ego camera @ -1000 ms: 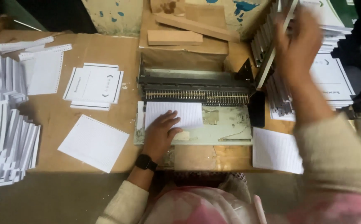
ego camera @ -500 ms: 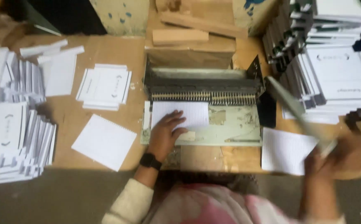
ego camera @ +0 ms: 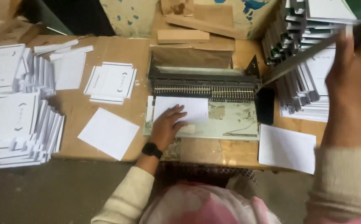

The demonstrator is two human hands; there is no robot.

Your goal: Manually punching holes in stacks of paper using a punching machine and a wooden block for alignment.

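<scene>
The left hand [ego camera: 168, 124] lies flat, fingers spread, on a paper stack [ego camera: 181, 109] just before the punch machine [ego camera: 203, 85], while the right hand [ego camera: 350, 70] grips its lever [ego camera: 300, 60], raised rightward.

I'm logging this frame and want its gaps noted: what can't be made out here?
- Head view: the raised right hand is motion-blurred; its grip on the long grey metal lever is unclear.
- The white paper sheet is partly covered by the left hand.
- The grey metal punching machine's teeth are too small to count.
- The white booklet stacks are cut by the left edge.
</scene>
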